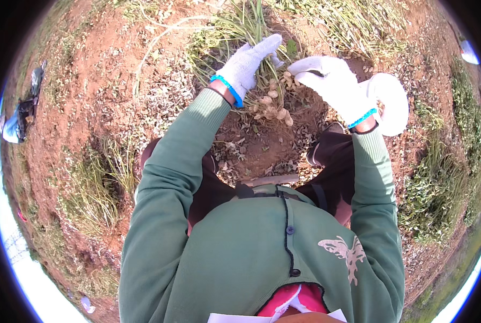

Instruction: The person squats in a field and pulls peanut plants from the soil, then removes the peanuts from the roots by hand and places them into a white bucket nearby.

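My left hand point(248, 66), in a white knit glove with a blue cuff, grips a bunch of uprooted peanut plants point(256, 24) by the stems. Its forefinger lies stretched out across them. Peanut pods point(270, 111) hang in a cluster from the roots, below that hand and towards me. My right hand point(325, 80), gloved the same way, pinches at pods point(289, 78) on the right side of the bunch with thumb and forefinger. Its fingertips partly hide what is between them. Beside the right wrist stands a white container point(396, 105) with some pods visible inside, partly covered by that hand.
More pulled plants lie in heaps at the top right point(357, 24), left point(93, 194) and right point(434, 189). Dry leaves litter the reddish soil point(260, 141). Dark and blue bags point(20, 121) lie at far left. My shoe point(315, 155) is close by the bunch.
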Available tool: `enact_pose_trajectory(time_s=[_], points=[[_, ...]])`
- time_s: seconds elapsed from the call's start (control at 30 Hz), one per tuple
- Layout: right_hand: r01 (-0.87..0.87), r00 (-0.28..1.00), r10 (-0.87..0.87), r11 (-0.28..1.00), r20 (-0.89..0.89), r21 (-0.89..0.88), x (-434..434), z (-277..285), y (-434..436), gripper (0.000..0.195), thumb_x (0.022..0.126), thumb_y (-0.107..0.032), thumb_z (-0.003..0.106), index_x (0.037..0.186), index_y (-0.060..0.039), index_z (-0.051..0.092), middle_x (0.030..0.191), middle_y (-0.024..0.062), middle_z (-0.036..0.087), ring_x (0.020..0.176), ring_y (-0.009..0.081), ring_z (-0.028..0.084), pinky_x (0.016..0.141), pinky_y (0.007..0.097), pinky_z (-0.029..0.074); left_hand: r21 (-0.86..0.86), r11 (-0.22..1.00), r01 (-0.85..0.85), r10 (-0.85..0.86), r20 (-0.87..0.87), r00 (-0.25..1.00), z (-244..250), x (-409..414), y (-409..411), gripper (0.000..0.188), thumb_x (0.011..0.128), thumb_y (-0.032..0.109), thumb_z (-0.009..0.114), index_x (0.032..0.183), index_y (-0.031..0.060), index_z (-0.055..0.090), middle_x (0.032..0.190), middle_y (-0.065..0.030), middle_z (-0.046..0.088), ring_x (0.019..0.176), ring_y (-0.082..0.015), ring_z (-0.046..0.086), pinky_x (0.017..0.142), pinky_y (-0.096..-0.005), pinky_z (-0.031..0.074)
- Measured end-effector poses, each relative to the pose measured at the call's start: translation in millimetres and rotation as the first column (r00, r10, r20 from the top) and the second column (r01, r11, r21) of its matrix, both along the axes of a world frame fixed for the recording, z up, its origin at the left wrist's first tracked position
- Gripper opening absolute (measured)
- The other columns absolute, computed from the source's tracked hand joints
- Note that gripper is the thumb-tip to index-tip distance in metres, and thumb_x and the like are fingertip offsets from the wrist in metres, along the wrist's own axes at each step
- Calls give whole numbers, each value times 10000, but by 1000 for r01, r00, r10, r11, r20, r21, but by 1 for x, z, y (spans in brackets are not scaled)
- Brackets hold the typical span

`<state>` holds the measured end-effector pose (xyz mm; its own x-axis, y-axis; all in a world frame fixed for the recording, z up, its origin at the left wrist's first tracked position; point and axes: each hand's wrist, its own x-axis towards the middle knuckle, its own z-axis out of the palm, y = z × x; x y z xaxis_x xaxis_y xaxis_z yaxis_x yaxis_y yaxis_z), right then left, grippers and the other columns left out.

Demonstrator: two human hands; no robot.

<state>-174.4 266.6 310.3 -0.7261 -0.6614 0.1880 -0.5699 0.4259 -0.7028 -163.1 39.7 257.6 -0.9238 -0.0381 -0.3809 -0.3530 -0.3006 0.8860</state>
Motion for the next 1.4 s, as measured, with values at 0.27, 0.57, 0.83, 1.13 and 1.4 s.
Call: enact_pose_trajectory(time_s=[0.27, 0.57, 0.83, 1.13, 1.4], points=[[70, 839, 47, 979, 542, -194, 14, -39, -40, 379, 834, -103, 739, 1205, -41, 696, 1104, 58, 704, 973, 133, 652, 882, 311, 516, -209, 973, 97, -160, -314, 936, -39, -2, -30, 346, 938, 335, 710, 1174, 90, 646, 933, -61, 667, 782, -160, 681, 699, -322, 581], [-40, 970, 27, 998, 241, 50, 20, -45, -46, 413, 828, -182, 766, 1213, -58, 681, 988, 98, 692, 884, 175, 656, 809, 324, 528, 82, 997, 15, -15, -2, 1000, -9, 10, -10, 370, 935, 410, 695, 1139, 107, 632, 867, -31, 641, 742, -166, 661, 656, -332, 574], [72, 871, 33, 978, 490, -194, 15, -46, -37, 285, 902, -185, 694, 1127, -11, 675, 994, 96, 701, 891, 176, 674, 819, 318, 537, 156, 987, 42, -43, 4, 999, -4, 1, -3, 408, 941, 413, 672, 1175, 79, 673, 895, -37, 613, 751, -168, 647, 688, -329, 570], [-18, 902, 57, 995, 428, -95, 16, -39, -38, 423, 877, -180, 722, 1264, -27, 644, 925, 62, 693, 795, 97, 641, 742, 276, 530, 124, 990, -67, 69, -10, 998, -10, 4, -3, 520, 942, 478, 658, 1253, 62, 626, 952, -51, 595, 760, -169, 629, 621, -306, 581], [-42, 973, 30, 998, 227, 49, 24, -42, -44, 368, 839, -162, 733, 1191, -63, 699, 886, 55, 700, 815, 141, 649, 758, 303, 532, 63, 998, 17, -11, -82, 997, -17, 10, 1, 587, 905, 551, 689, 1250, 84, 599, 972, -50, 586, 760, -155, 619, 601, -299, 570]])
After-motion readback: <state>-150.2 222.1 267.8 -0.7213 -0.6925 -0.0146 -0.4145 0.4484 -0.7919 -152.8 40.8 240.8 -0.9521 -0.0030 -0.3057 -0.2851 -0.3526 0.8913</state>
